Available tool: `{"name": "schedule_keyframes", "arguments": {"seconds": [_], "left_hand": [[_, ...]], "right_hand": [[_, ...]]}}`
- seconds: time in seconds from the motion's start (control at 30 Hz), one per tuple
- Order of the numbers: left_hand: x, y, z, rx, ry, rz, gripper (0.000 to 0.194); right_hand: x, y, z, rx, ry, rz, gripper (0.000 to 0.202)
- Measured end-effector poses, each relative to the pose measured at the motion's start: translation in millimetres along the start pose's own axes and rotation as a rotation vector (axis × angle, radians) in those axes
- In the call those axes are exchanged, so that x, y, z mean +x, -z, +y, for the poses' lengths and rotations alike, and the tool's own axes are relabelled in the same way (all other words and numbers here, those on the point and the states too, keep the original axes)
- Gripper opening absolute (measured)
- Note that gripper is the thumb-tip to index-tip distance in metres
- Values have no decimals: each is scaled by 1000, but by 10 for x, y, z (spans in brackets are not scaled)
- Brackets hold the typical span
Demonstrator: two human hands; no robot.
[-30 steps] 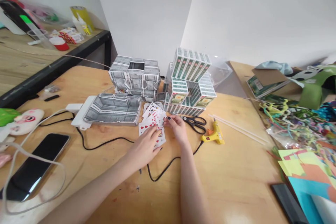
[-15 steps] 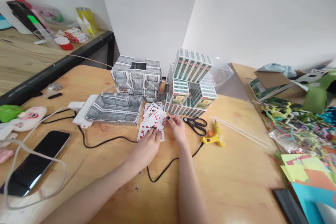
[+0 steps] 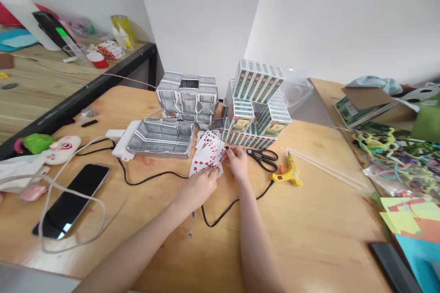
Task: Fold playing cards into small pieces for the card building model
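Note:
Fanned playing cards (image 3: pixel 206 155) lie face up in the middle of the table, hearts nearest me and black-suit cards behind. My left hand (image 3: pixel 202 187) grips the near end of the fan with its fingers bent over the cards. At the right edge, my right hand (image 3: pixel 237 163) pinches a card between thumb and forefinger. Just behind the cards stand a grey open tray built of card backs (image 3: pixel 161 139) and a larger block built of card backs (image 3: pixel 189 96) with a square opening on top. Black-handled scissors (image 3: pixel 263 158) lie right of my right hand.
Stacked green-and-white card boxes (image 3: pixel 257 82) rise behind the scissors. A yellow glue gun (image 3: pixel 289 171) lies at right, its black cord curving past my wrists, near clear glue sticks (image 3: pixel 325 169). At left are a white power strip (image 3: pixel 127 142) and a phone (image 3: pixel 72 201). Coloured paper (image 3: pixel 405 219) lies far right.
The camera view has turned a little left, so everything appears shifted right. Both hands stay at the cards; the left fingers are drawn slightly toward the near edge of the fan.

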State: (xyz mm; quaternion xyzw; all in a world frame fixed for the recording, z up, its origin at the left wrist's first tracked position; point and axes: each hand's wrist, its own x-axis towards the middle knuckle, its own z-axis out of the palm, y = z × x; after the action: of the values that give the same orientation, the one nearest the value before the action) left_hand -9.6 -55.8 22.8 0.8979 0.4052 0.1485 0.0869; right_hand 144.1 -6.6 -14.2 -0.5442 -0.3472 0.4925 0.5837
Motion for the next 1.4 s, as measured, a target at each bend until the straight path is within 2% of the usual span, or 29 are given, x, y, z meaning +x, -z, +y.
{"name": "schedule_keyframes", "arguments": {"seconds": [0.1,0.2,0.27,0.37,0.53,0.6,0.7,0.8,0.93,1.0,1.17,1.4], "left_hand": [[-22,72,-88,-63,87,76,33],[-36,122,-162,-155,256,323,24],[-32,107,-197,-214,360,492,19],[-9,22,-222,-335,381,614,18],[1,-72,-209,-478,139,584,11],[-15,-44,-201,-433,66,556,11],[-50,20,-204,-323,37,531,13],[-72,27,-232,-303,68,580,17],[-64,-61,-307,-443,99,600,23],[-63,-101,-343,-467,125,639,24],[-100,-92,-377,-497,260,693,26],[-94,-106,-368,-640,354,709,16]], "right_hand": [[-12,4,-12,-66,26,28,21],[-43,-13,-11,-178,102,9,19],[-76,-37,-5,-273,168,-61,18],[-133,-73,-9,-518,288,-157,16],[-225,-103,-83,-798,458,-367,49],[-256,-118,-116,-890,482,-447,47],[-273,-141,-138,-934,437,-447,35],[-240,-145,-113,-867,412,-415,18],[-182,-128,-50,-770,394,-345,5],[-179,-123,-37,-765,388,-313,8],[-219,-148,-55,-863,395,-349,43],[-165,-102,-2,-698,300,-221,45]]}}
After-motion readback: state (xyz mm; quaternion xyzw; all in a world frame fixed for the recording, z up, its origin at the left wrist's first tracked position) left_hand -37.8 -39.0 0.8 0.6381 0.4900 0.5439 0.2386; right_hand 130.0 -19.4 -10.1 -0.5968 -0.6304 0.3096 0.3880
